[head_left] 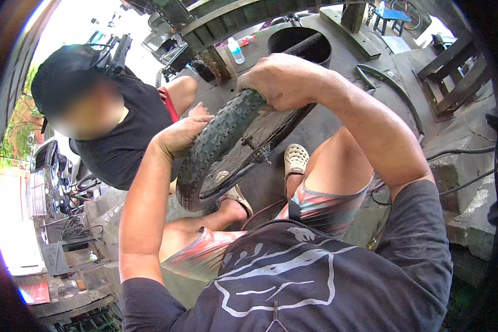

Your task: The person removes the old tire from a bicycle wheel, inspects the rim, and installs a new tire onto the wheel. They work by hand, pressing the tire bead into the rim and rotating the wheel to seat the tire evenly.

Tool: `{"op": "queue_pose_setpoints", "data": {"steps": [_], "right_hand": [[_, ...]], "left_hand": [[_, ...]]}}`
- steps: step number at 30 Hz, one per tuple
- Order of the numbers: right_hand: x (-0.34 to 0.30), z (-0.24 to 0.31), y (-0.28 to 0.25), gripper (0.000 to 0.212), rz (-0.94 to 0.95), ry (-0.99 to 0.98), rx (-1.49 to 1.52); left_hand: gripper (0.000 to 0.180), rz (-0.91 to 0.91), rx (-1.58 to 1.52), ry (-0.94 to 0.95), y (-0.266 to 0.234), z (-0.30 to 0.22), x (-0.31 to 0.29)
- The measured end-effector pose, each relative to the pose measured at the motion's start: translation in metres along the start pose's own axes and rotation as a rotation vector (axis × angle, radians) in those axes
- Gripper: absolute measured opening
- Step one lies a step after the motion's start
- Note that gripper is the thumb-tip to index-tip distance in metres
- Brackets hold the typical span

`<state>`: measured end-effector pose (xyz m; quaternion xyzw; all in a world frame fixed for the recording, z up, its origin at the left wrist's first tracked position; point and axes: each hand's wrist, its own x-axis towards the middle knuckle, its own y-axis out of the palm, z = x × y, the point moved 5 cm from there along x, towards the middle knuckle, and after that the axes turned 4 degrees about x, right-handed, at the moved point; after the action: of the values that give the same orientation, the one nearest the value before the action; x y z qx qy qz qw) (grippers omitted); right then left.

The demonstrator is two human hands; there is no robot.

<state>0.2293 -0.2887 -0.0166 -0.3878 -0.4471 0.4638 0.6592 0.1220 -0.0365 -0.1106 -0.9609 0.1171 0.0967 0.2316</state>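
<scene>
A bicycle wheel with a black knobby tire (207,149) stands tilted between my legs. Spokes and a toothed cassette (261,154) show on its near side. My left hand (182,133) is closed on the tire's left side, its fingers lying over the tread. At the top, my right hand (285,83) grips the tire with the fingers curled round its edge. The right fingertips are partly hidden, so I cannot tell whether they also touch the rim.
A person in a black shirt (113,135) sits close on the left. Beyond the wheel are a round black tub (300,47), a water bottle (235,51) and a loose black tire or tube (395,91). A metal stand (454,77) is at right, a toolbox (72,254) at left.
</scene>
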Motion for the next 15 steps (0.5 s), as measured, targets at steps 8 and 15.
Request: {"op": "queue_pose_setpoints", "data": {"steps": [8,15], "right_hand": [[0.026,-0.007,0.007,0.048,-0.1,0.092,0.047],[-0.011,-0.031,-0.018,0.063,-0.443,0.396,0.102]], "left_hand": [[0.084,-0.537,0.851,-0.022,0.043,-0.132,-0.054],[0.076,-0.597,0.856,-0.124,-0.002,-0.096,-0.068]]}}
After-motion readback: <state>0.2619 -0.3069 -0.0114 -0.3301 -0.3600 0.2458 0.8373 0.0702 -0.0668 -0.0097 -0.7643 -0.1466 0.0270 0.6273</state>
